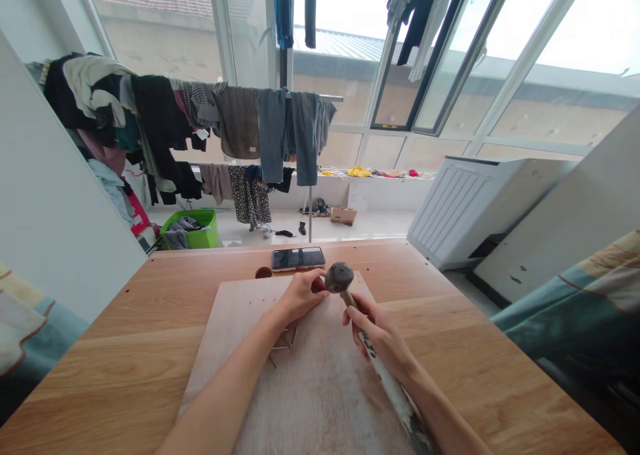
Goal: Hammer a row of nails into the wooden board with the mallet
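My right hand is closed around the upper handle of a hammer. Its rounded dark head points up and away, and the worn, whitish handle runs back along my right forearm. Just left of the hammer head, my left hand pinches a small dark red thing, mostly covered by the fingers and the head. Beneath both hands lies a pale wooden board. Several thin metal pieces that look like nails lie on it beside my left wrist, partly hidden. Small dark marks dot the board's far left part.
The board rests on a wooden table. At its far side lie a phone and a small round brown thing. Past the table stand a laundry rack with clothes, a green tub and a white ribbed cabinet.
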Demonstrator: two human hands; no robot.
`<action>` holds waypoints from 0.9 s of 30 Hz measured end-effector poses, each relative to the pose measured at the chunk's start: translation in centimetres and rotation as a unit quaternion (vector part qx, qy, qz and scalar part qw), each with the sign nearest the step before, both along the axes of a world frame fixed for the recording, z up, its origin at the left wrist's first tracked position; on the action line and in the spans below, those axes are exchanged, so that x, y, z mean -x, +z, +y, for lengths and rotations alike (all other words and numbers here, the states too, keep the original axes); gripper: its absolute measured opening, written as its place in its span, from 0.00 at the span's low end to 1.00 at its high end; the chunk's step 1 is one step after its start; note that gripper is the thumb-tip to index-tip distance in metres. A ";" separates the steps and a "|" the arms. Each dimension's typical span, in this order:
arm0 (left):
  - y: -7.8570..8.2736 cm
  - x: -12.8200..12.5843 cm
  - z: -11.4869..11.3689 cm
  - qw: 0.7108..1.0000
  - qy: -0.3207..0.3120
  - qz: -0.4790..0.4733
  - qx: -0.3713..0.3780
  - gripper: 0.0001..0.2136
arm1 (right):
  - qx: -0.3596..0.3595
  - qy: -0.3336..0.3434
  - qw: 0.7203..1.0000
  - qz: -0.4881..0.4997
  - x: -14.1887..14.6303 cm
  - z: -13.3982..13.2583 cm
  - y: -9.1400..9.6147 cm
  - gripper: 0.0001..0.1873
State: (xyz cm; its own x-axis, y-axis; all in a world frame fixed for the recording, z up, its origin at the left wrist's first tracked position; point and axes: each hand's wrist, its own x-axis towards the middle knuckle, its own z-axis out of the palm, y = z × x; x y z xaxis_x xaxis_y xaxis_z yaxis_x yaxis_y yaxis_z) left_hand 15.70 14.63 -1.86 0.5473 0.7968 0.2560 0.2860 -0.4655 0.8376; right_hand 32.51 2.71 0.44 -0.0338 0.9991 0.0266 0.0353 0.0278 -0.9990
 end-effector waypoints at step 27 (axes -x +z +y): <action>3.8 3.0 -2.9 0.990 -0.061 0.120 -0.052 0.09 | -0.003 -0.051 0.999 -0.014 0.0 -0.3 0.8 0.18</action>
